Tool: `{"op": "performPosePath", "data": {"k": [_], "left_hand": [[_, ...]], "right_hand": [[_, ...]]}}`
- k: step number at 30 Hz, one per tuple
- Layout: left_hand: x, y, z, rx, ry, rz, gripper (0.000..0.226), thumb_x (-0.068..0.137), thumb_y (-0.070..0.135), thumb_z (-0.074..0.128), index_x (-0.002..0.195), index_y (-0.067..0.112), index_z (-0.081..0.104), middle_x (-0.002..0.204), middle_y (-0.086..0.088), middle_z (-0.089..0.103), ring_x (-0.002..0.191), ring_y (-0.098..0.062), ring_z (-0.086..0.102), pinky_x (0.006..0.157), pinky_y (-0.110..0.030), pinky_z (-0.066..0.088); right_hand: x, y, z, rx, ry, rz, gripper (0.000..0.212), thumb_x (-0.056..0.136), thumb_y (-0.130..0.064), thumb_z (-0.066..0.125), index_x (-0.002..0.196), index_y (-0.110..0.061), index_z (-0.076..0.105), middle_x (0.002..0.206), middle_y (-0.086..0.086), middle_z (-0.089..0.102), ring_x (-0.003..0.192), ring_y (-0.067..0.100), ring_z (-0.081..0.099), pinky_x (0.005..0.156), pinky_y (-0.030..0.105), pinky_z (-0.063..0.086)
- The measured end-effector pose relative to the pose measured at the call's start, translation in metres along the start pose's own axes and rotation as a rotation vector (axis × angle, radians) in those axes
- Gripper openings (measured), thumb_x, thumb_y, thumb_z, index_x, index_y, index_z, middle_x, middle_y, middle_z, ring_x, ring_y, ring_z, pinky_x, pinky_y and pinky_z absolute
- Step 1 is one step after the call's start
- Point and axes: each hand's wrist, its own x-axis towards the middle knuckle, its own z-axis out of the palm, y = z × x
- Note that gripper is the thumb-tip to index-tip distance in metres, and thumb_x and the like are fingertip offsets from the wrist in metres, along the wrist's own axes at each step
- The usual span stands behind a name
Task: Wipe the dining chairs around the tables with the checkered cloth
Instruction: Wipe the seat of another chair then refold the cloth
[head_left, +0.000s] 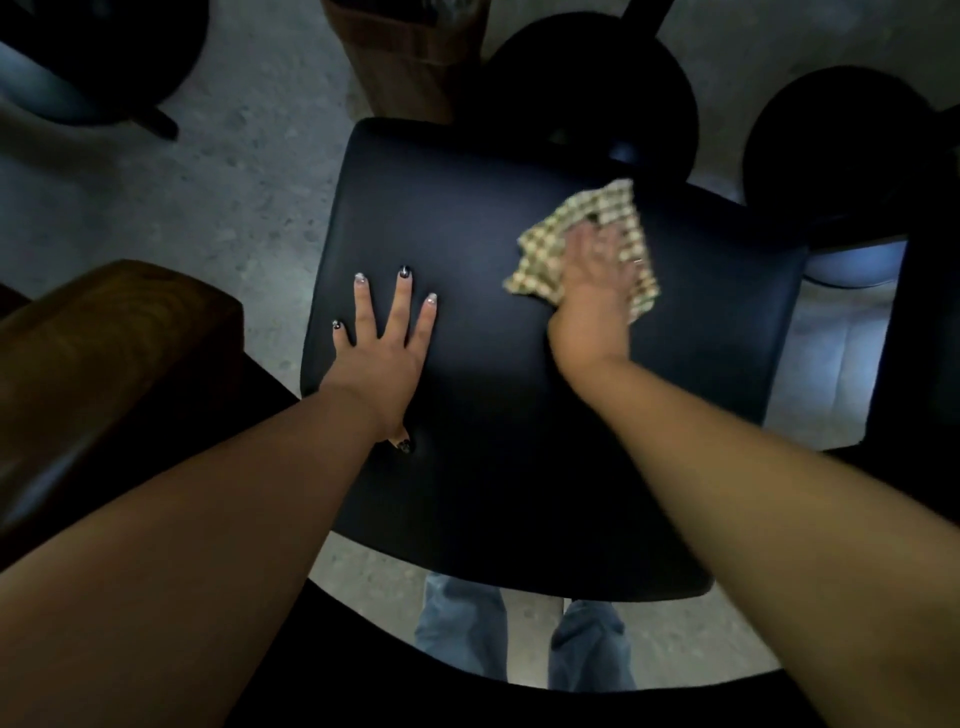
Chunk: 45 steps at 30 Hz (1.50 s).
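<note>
Cloth (587, 244), checkered tan and cream, lies crumpled on the far right part of a black padded chair seat (498, 415). Right hand (595, 275) presses flat on it, fingers straight, blurred. Left hand (384, 343) rests palm down on the seat's left side, fingers spread. Grey speckled floor (249, 171) surrounds the chair. A brown wooden table corner (104, 364) sits at left, a wooden post (410, 62) beyond, and round dark stools (592, 88) at the far right.
</note>
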Motion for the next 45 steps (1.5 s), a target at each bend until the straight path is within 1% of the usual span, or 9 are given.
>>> {"op": "performPosePath", "data": {"k": [5,9,15,23,26,30,33,37,45], "left_hand": [[0.001,0.001,0.001,0.000,0.009,0.002,0.143,0.060,0.049,0.087,0.152,0.015,-0.018,0.149,-0.018,-0.042,0.136,-0.057,-0.027,0.113,-0.066,0.018],[0.001,0.003,0.001,0.000,0.006,-0.024,0.154,0.057,0.050,0.089,0.146,0.013,-0.031,0.147,-0.019,-0.044,0.136,-0.057,-0.026,0.113,-0.065,0.019],[0.001,0.004,0.001,-0.001,0.021,-0.033,0.154,0.060,0.050,0.087,0.141,0.010,-0.038,0.147,-0.021,-0.043,0.136,-0.058,-0.024,0.112,-0.065,0.018],[0.003,0.004,0.003,-0.013,0.024,-0.041,0.153,0.060,0.046,0.089,0.144,0.012,-0.035,0.148,-0.020,-0.043,0.136,-0.057,-0.025,0.113,-0.065,0.019],[0.002,0.004,0.004,-0.004,0.030,-0.039,0.150,0.062,0.043,0.088,0.144,0.011,-0.034,0.147,-0.020,-0.043,0.136,-0.058,-0.025,0.113,-0.065,0.019],[0.002,0.004,0.004,0.001,0.034,-0.040,0.145,0.067,0.040,0.086,0.145,0.012,-0.034,0.148,-0.019,-0.043,0.136,-0.057,-0.025,0.113,-0.064,0.019],[0.003,0.004,0.005,-0.005,0.032,-0.036,0.147,0.065,0.041,0.087,0.144,0.012,-0.034,0.148,-0.019,-0.043,0.136,-0.057,-0.025,0.113,-0.064,0.019],[0.003,0.003,0.006,-0.016,0.033,-0.033,0.149,0.064,0.041,0.088,0.144,0.012,-0.034,0.147,-0.019,-0.044,0.136,-0.057,-0.026,0.113,-0.065,0.019],[0.004,0.004,0.008,-0.005,0.048,-0.038,0.149,0.064,0.043,0.087,0.144,0.011,-0.034,0.147,-0.020,-0.043,0.136,-0.058,-0.025,0.113,-0.065,0.019]], "right_hand": [[-0.060,-0.047,0.014,0.185,-0.150,-0.308,0.077,0.075,0.015,0.040,0.147,-0.007,0.029,0.156,0.008,0.024,0.147,0.024,0.006,0.119,0.039,-0.002],[-0.036,-0.035,-0.051,0.491,-0.159,0.045,0.050,0.077,0.010,0.045,0.116,-0.012,0.066,0.119,0.012,0.066,0.114,0.023,0.058,0.100,0.025,0.040],[-0.013,-0.016,-0.113,1.431,-0.430,0.448,0.035,0.089,0.007,0.044,0.110,-0.010,0.066,0.107,0.010,0.071,0.100,0.022,0.068,0.078,0.031,0.057],[-0.025,0.020,-0.047,0.870,0.007,0.498,0.035,0.086,0.000,0.042,0.091,-0.024,0.067,0.093,-0.006,0.067,0.090,0.012,0.061,0.075,0.026,0.050],[-0.033,0.029,-0.037,0.504,0.118,0.082,0.056,0.081,0.009,0.043,0.133,-0.011,0.055,0.131,0.004,0.056,0.123,0.016,0.049,0.106,0.025,0.035],[-0.047,0.037,-0.030,-0.056,-0.110,-0.599,0.060,0.075,-0.008,0.063,0.134,0.002,0.050,0.148,0.020,0.036,0.140,0.040,0.025,0.110,0.058,0.029],[-0.049,0.037,-0.031,0.011,-0.084,-0.535,0.048,0.084,-0.032,0.064,0.123,-0.005,0.062,0.143,0.018,0.044,0.138,0.037,0.032,0.108,0.055,0.033],[-0.036,0.022,-0.034,0.033,0.172,-0.283,0.032,0.082,-0.022,0.065,0.108,-0.004,0.062,0.111,0.019,0.051,0.095,0.035,0.051,0.075,0.046,0.049],[-0.019,0.009,-0.014,-0.048,0.130,-0.117,0.035,0.090,-0.040,0.052,0.112,-0.012,0.054,0.106,0.009,0.044,0.088,0.026,0.047,0.055,0.031,0.035]]}}
